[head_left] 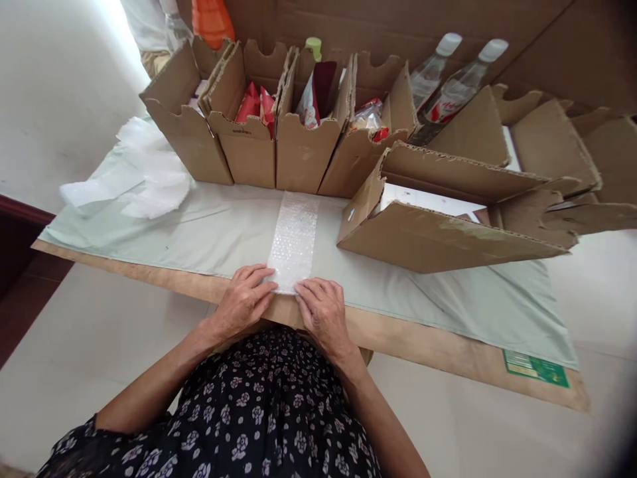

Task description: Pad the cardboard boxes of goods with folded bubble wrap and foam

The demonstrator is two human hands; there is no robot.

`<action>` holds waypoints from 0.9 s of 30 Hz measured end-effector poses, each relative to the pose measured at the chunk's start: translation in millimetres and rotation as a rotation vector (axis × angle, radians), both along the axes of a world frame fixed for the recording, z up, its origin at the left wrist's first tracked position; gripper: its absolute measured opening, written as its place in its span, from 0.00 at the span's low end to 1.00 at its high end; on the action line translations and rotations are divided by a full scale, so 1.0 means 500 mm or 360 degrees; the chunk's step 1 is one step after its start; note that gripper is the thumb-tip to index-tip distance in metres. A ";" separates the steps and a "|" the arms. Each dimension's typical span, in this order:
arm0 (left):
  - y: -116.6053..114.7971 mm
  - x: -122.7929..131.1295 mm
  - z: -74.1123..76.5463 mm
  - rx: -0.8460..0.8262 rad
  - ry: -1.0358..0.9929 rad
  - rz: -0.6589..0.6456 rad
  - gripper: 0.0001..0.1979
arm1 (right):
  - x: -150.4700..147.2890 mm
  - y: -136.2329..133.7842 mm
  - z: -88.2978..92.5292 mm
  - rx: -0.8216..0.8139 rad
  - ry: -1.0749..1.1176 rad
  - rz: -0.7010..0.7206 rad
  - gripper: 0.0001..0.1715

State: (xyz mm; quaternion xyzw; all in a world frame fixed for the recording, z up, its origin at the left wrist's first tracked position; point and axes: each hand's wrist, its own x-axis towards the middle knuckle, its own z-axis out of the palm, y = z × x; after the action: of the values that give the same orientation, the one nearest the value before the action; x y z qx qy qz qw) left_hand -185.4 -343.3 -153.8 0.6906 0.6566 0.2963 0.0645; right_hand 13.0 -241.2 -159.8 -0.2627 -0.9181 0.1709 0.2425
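A flat strip of bubble wrap [293, 236] lies lengthwise on the pale green cloth, its near end at the table's front edge. My left hand [243, 297] pinches the near left corner between thumb and fingers. At the near right corner, my right hand [323, 307] does the same, fingers curled over the edge. Between the two hands the near edge looks slightly folded or raised. A crumpled heap of bubble wrap [149, 169] rests further left on the cloth, apart from both hands.
Tall cardboard bins [251, 156] with red packets and other goods line the back. A long cardboard box [448, 232] holding white boxes stands at right. Behind are clear bottles [455, 93] with white caps and an orange bottle [212, 23]. The green cloth [223, 222] covers the table.
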 end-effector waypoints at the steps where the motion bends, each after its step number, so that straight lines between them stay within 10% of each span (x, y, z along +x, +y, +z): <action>1: 0.001 0.000 0.005 0.0004 -0.0061 -0.0007 0.10 | 0.000 0.003 0.002 -0.0038 0.0046 -0.0005 0.11; 17: 0.087 -0.014 -0.016 -0.0216 0.0047 0.0366 0.09 | -0.010 0.029 -0.007 0.0208 -0.0130 -0.0135 0.14; 27: 0.043 -0.018 0.007 -0.0014 -0.0199 0.0003 0.15 | -0.003 0.035 -0.006 -0.0087 0.0222 -0.0136 0.10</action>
State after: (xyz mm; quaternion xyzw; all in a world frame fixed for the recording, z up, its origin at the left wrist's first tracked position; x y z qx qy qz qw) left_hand -194.3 -321.9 -150.3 0.6698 0.6532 0.3361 0.1081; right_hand 11.4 -223.8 -162.6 -0.2956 -0.8820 0.2031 0.3055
